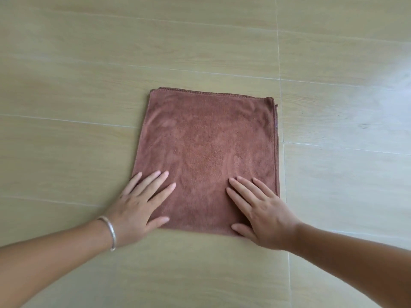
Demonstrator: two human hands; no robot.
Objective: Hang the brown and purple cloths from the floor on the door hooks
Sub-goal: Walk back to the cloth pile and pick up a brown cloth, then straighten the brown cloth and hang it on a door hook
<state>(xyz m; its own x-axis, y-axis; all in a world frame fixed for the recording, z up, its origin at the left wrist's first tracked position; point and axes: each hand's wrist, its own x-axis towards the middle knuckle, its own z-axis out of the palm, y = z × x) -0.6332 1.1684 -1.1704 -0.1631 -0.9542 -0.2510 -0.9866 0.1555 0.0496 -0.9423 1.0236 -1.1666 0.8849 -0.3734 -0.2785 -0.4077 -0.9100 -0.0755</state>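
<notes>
A brown cloth [206, 143] lies folded flat in a square on the floor, with stacked layers showing along its right edge. My left hand [142, 203] rests palm down on the cloth's near left corner, fingers spread, holding nothing. My right hand [258, 210] lies flat on the near right part of the cloth, fingers apart, also holding nothing. A silver bangle sits on my left wrist. No purple cloth, door or hooks are in view.
The floor [77, 96] is pale wood-look tile with thin light grout lines. A bright glare patch spreads over the tiles at the right [378, 103].
</notes>
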